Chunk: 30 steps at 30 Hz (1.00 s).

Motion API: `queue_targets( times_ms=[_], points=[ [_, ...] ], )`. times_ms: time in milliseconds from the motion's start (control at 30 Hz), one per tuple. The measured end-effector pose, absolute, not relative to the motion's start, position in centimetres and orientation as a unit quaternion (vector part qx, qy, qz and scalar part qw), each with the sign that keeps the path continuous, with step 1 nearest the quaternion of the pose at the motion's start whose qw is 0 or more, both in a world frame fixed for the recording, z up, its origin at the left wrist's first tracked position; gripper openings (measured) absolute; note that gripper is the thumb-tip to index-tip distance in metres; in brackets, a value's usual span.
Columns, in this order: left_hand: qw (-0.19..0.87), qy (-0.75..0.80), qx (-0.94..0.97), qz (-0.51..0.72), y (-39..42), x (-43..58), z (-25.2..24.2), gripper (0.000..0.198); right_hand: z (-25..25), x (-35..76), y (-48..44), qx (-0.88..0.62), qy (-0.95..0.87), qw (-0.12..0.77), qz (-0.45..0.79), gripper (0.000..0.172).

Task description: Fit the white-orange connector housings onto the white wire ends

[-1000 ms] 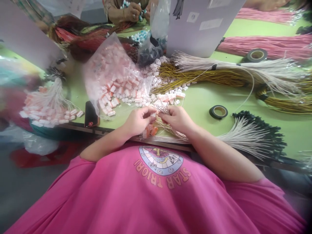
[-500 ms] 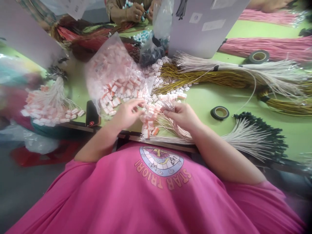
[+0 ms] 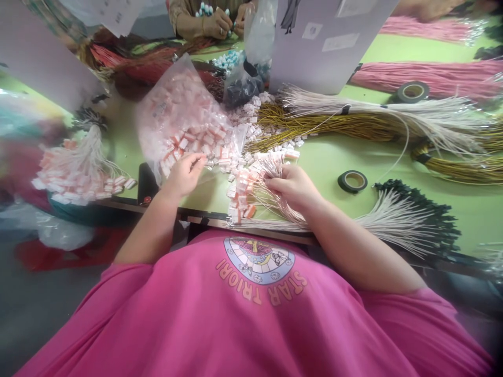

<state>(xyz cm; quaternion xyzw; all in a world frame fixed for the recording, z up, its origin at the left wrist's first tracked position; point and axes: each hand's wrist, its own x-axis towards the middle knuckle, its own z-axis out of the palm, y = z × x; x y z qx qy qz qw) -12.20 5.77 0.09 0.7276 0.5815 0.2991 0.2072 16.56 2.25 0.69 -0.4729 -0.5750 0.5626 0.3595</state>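
My left hand [image 3: 184, 173] reaches into the mouth of a clear plastic bag [image 3: 181, 115] full of small white and orange connectors, its fingers curled and pinching among the loose pieces. My right hand [image 3: 293, 186] is closed on a bundle of thin white wires [image 3: 271, 207] near the table's front edge. A chain of wired white and orange connectors [image 3: 240, 191] hangs between the two hands. Loose connectors [image 3: 271, 155] lie just beyond the right hand.
A black tape roll [image 3: 352, 180] lies right of my hand, another [image 3: 412, 91] farther back. White wires with black ends [image 3: 408, 217], yellow bundles [image 3: 334, 125], pink bundles [image 3: 428, 78] and a grey board [image 3: 314, 47] surround. A finished connector bunch [image 3: 78, 170] lies left. Another person's hands [image 3: 220, 21] work opposite.
My left hand has left the wire bundle and moved left to the bag's mouth. The connector chain now hangs free between the hands. My right hand has stayed on the wires.
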Motion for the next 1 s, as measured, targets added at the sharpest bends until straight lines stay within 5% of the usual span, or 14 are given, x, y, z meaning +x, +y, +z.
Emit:
queue_targets(
  times_ms=[167,300,667,1000],
  points=[
    [0.553,0.447,0.615,0.342,1.4,-6.7,3.0,0.028,1.1,16.6,2.1,-0.464,-0.594,0.339,0.563,0.021],
    [0.671,0.409,0.522,0.332,0.5,-3.6,2.1,0.024,0.7,16.9,2.4,-0.454,-0.585,0.323,0.589,0.02],
    [0.612,0.46,0.553,0.329,0.4,-2.4,1.9,0.026,1.4,16.7,1.9,-0.406,-0.551,0.334,0.648,0.014],
    [0.519,0.489,0.609,0.347,0.3,-2.1,0.9,0.025,1.7,16.1,1.2,-0.47,-0.628,0.337,0.521,0.015]
  ],
)
